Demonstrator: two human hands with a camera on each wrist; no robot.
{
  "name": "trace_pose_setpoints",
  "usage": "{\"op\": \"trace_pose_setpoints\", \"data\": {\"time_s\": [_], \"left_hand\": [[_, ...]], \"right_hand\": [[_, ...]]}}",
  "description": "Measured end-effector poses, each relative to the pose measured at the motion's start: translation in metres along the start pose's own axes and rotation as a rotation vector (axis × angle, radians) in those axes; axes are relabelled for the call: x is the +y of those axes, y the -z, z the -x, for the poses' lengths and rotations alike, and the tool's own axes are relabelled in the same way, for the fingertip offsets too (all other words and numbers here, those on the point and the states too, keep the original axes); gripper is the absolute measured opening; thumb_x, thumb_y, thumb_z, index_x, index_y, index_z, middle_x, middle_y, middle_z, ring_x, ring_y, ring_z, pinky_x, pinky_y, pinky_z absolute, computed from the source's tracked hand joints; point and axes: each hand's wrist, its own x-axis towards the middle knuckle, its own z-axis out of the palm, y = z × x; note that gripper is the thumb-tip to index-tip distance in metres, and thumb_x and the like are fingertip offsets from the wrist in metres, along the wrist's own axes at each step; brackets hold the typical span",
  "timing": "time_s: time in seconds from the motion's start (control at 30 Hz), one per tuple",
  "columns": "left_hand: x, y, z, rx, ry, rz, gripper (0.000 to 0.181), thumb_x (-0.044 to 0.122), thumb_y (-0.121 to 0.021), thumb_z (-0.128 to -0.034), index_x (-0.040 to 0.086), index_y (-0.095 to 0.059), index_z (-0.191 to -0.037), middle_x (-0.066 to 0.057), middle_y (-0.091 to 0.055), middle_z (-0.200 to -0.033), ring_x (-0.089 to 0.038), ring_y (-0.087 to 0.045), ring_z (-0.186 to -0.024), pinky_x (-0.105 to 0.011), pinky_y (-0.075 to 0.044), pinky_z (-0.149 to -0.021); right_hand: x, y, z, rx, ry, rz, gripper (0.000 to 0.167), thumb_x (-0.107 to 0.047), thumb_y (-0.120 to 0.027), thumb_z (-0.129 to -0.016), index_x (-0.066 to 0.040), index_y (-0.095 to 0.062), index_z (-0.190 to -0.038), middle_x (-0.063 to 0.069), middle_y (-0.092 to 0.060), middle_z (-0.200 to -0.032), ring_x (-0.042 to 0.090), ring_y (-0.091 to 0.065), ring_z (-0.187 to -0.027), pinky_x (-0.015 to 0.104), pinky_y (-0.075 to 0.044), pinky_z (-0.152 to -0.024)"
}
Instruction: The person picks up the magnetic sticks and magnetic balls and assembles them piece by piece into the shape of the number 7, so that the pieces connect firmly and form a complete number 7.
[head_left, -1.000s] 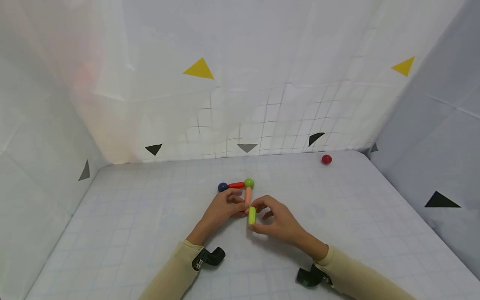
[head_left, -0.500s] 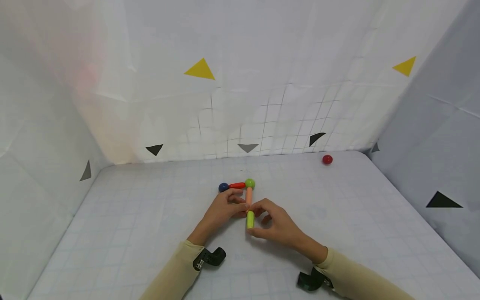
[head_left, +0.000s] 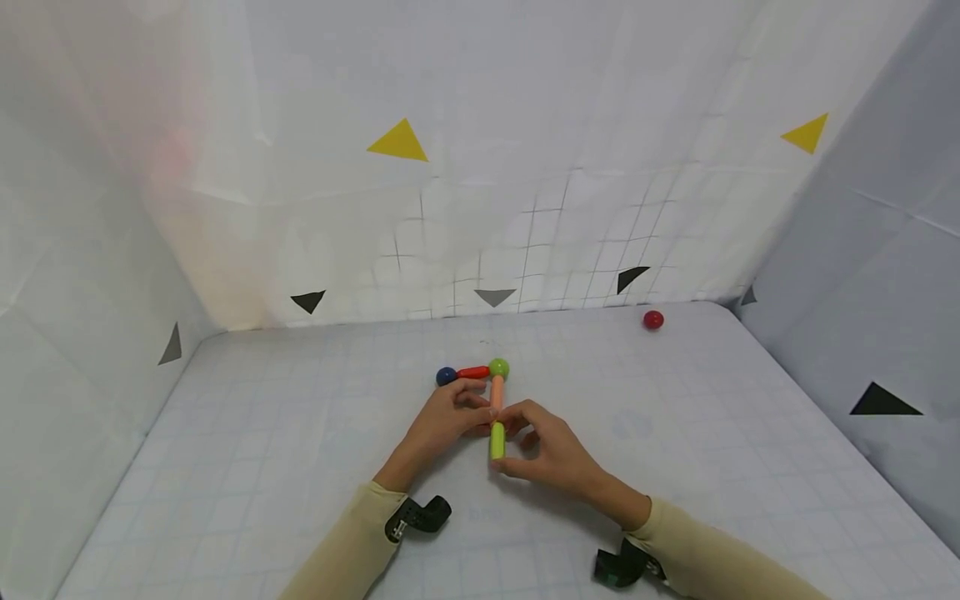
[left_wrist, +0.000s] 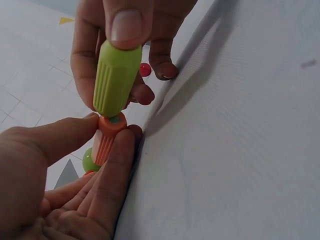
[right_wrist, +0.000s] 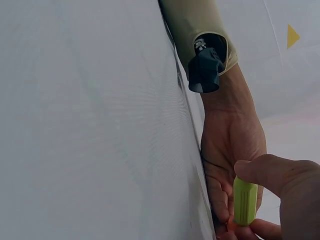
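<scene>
My right hand (head_left: 551, 446) pinches a yellow-green ribbed toy rod (head_left: 498, 442) lengthwise, thumb at the near end and fingertips at the far end. An orange ribbed rod (left_wrist: 105, 142) is pinched between the thumb and fingers of my left hand (head_left: 444, 423). In the left wrist view the yellow-green rod's far end meets, or nearly meets, the orange rod's near end; whether they touch I cannot tell. Beyond, the orange rod reaches a green ball (head_left: 498, 367). From that ball a red rod (head_left: 473, 372) runs left to a dark blue ball (head_left: 446, 376).
A separate red ball (head_left: 653, 320) lies at the back right of the white gridded table (head_left: 247, 467). White sheet walls with yellow, black and grey triangles stand behind and at both sides. Both wrists carry dark camera mounts.
The right hand has brought the yellow-green rod slightly left and nearer the body, into line with the orange rod. My left hand and the joined pieces have hardly moved.
</scene>
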Motion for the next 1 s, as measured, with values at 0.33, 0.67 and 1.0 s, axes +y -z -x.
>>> {"op": "trace_pose_setpoints", "data": {"time_s": [0.33,0.67,1.0], "left_hand": [[0.0,0.0,0.0011,0.01,-0.01,-0.033,0.051,0.024,-0.08,-0.0942,0.003,-0.062,-0.137,-0.002,-0.072,-0.105,-0.02,-0.065,-0.103,-0.034,-0.055,-0.086],[-0.0008,-0.0009,-0.0001,0.016,-0.018,-0.05,0.05,0.022,-0.08,-0.0941,0.002,-0.062,-0.136,-0.003,-0.074,-0.106,-0.02,-0.066,-0.105,-0.037,-0.053,-0.091],[-0.0002,-0.0016,0.0005,0.014,-0.021,0.021,0.051,0.017,-0.081,-0.0932,-0.002,-0.061,-0.136,-0.008,-0.074,-0.107,-0.021,-0.068,-0.1,-0.034,-0.056,-0.087]], "right_hand": [[0.0003,-0.0017,0.0018,0.01,0.047,-0.01,0.052,-0.023,-0.09,-0.085,-0.01,-0.064,-0.128,-0.002,-0.065,-0.113,0.027,-0.064,-0.099,0.04,-0.058,-0.077],[0.0015,-0.0038,0.0021,-0.004,0.049,0.024,0.052,-0.022,-0.093,-0.081,-0.012,-0.064,-0.123,-0.006,-0.064,-0.112,0.021,-0.063,-0.1,0.035,-0.056,-0.078],[0.0024,-0.0042,0.0016,0.008,0.021,0.025,0.055,-0.022,-0.093,-0.081,-0.01,-0.061,-0.123,-0.008,-0.063,-0.112,0.021,-0.063,-0.1,0.034,-0.056,-0.079]]}}
